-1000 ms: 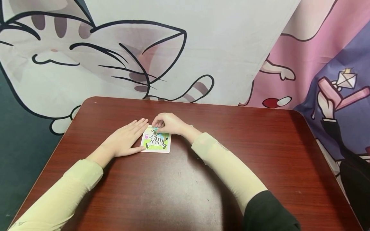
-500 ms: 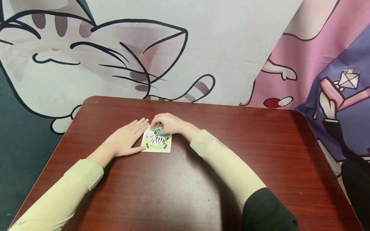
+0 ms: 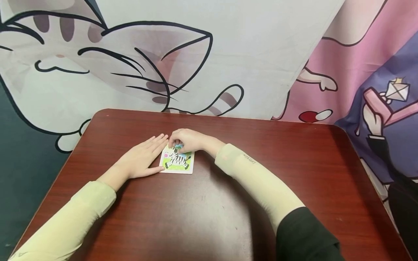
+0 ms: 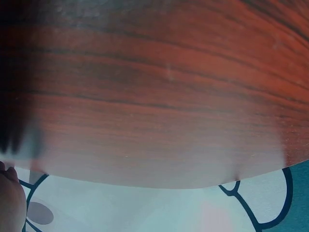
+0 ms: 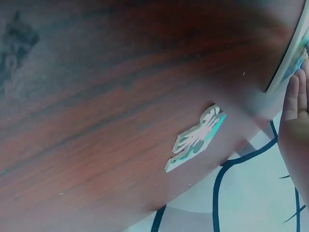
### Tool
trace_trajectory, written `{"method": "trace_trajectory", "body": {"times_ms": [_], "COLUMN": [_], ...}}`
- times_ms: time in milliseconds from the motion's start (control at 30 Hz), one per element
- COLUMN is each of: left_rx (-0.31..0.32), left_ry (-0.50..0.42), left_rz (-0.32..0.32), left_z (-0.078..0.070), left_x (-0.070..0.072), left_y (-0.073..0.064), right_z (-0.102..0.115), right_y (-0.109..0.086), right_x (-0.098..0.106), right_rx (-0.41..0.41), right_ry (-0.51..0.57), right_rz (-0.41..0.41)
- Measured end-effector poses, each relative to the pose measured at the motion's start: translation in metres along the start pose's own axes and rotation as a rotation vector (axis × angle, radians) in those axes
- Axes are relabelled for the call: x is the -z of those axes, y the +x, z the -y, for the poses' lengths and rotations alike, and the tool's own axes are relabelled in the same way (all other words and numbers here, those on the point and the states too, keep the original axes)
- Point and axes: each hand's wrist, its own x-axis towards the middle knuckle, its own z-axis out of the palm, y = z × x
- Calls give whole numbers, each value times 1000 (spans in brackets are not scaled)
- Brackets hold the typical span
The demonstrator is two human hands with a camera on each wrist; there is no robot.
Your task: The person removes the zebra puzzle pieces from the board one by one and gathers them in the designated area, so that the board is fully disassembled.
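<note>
A small square zebra puzzle (image 3: 176, 165) with a pale border lies on the table in the head view. My left hand (image 3: 139, 158) rests flat at its left side, fingers straight and the thumb tip at the lower left corner. Over the puzzle's top part, my right hand (image 3: 188, 140) has its thumb and fingers curled, pinching a blue-green puzzle piece (image 3: 178, 146) that they mostly hide. The right wrist view catches the puzzle's edge at the far right, beside the right hand (image 5: 295, 116). Only a bit of the left hand (image 4: 10, 200) enters the left wrist view.
A loose, irregular puzzle piece (image 5: 197, 137) lies on the table near the far edge in the right wrist view; the right arm hides it in the head view. The reddish-brown table (image 3: 202, 210) has rounded far corners. A cat-patterned cloth (image 3: 261, 54) hangs behind it.
The right hand's fingers have shifted slightly left over the top of the puzzle and stay curled. The left hand has stayed in place.
</note>
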Motion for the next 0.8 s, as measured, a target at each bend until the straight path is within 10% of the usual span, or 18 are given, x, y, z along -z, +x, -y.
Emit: {"method": "trace_trajectory", "body": {"times_ms": [800], "left_rx": [12], "left_ry": [-1], "left_rz": [10], "left_z": [0], "left_x": [-2], "left_y": [1], "right_z": [1], "right_y": [-1], "right_x": [0], "right_rx": [20], "right_ry": [6], "right_rz": [-14]}}
